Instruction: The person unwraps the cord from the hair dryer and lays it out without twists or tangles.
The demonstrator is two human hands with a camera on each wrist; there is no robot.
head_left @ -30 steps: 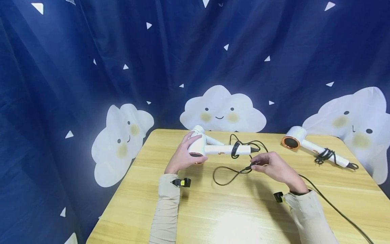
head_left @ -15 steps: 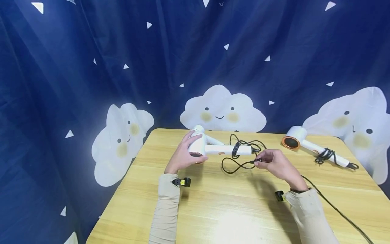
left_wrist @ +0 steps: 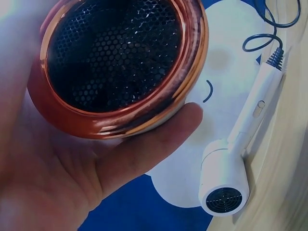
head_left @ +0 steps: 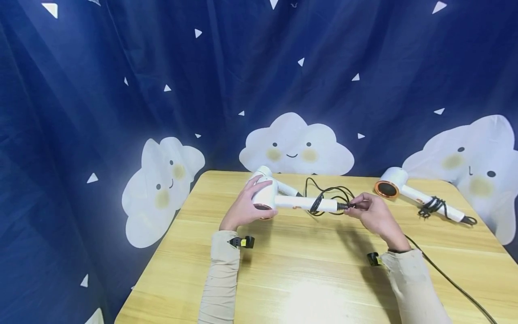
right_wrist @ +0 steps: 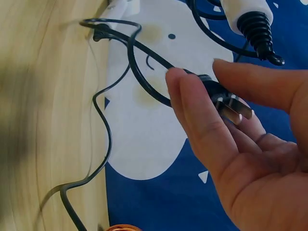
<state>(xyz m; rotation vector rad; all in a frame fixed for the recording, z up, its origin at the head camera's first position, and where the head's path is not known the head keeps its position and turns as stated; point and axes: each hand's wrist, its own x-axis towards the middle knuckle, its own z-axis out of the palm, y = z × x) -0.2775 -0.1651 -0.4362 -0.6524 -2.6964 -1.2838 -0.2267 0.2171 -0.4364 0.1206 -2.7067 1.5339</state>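
In the head view my left hand (head_left: 243, 209) grips the head of a white hair dryer (head_left: 305, 203). Its copper-rimmed mesh end (left_wrist: 115, 53) fills the left wrist view. A black cord (head_left: 317, 206) is looped round the handle. Close to the handle's ribbed cord end, my right hand (head_left: 376, 218) pinches a black plug (right_wrist: 217, 90) between thumb and fingers. Two metal prongs (right_wrist: 231, 113) stick out toward the palm in the right wrist view. Right behind the held dryer lies a second white hair dryer (head_left: 286, 189), partly hidden.
A third white hair dryer (head_left: 413, 194), its cord bundled round the handle, lies at the right back of the wooden table (head_left: 283, 270). One long dark cable (head_left: 449, 279) runs off past the right forearm. A blue curtain (head_left: 226, 67) hangs behind the table.
My right hand has moved right and slightly up with the plug, drawing the loose cord loop off the front of the table toward the handle. The held dryer's handle end has dipped slightly.
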